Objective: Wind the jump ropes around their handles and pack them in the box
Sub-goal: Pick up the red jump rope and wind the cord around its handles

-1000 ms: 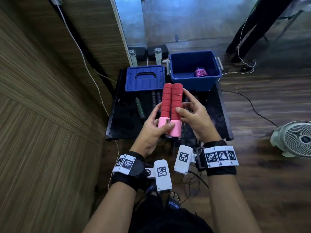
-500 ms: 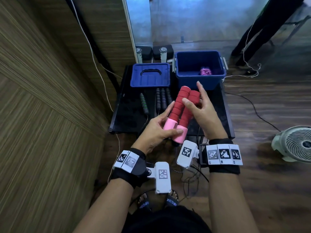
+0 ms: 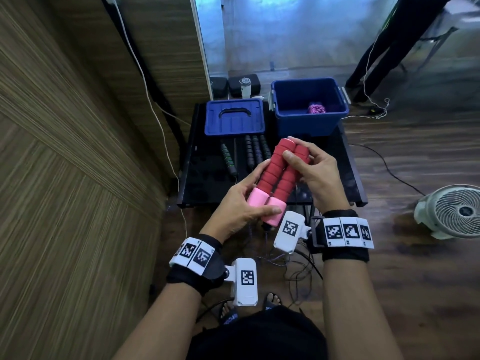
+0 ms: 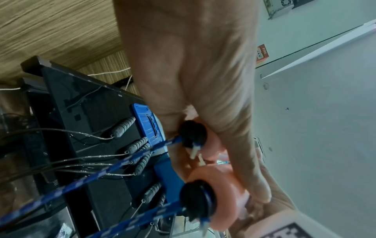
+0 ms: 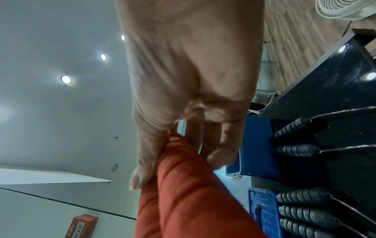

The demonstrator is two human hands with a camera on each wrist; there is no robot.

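Above a black tabletop (image 3: 197, 162) carrying an open blue box (image 3: 309, 120) and its lid (image 3: 235, 118), both hands grip paired red jump-rope handles (image 3: 278, 172): left hand (image 3: 241, 203) at the pink ends, right hand (image 3: 311, 170) near the tops.

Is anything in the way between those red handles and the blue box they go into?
Nothing visible blocks it. The red handles, held by the left hand and right hand, are just in front of the open blue box; its lid lies beside it.
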